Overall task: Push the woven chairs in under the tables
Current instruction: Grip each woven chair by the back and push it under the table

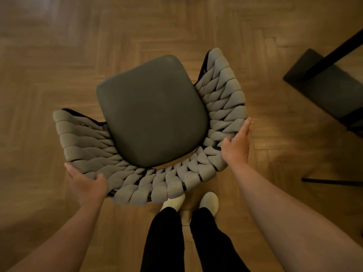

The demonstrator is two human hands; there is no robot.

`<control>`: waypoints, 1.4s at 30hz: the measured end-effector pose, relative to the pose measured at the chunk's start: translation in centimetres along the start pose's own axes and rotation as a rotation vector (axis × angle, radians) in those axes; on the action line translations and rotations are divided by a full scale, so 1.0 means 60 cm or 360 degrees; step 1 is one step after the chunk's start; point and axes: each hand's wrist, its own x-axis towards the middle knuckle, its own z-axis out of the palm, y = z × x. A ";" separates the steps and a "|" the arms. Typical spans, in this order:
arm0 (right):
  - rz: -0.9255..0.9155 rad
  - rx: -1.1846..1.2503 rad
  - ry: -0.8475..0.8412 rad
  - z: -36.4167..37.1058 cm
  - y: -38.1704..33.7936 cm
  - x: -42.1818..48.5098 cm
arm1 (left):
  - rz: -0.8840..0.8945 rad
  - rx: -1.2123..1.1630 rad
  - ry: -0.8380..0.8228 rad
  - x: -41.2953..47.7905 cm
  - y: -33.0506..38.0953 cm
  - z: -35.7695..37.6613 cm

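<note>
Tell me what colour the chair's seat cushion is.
The seat cushion is plain dark grey, darker than the light grey woven backrest around it. The head view shows it best.

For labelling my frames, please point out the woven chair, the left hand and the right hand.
woven chair [152, 110]: head view, middle of dark seat.
left hand [87, 183]: head view, back of hand.
right hand [236, 147]: head view, back of hand.

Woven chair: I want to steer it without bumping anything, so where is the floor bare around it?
Bare parquet floor lies ahead and left of the woven chair. It is crowded on the right, where a dark table base stands beyond the right hand, and behind the chair, where the person's feet stand.
</note>
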 end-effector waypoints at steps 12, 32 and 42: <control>0.0443 0.0278 0.0345 -0.066 0.114 -0.125 | 0.0406 0.0167 -0.0386 -0.005 0.107 0.018; 0.0930 0.0516 0.0863 -0.113 0.247 -0.255 | 0.1165 0.0389 -0.0817 -0.011 0.262 0.175; 0.0050 -0.0404 0.0730 -0.057 0.249 -0.318 | 0.2088 0.1252 -0.0781 -0.025 0.211 0.165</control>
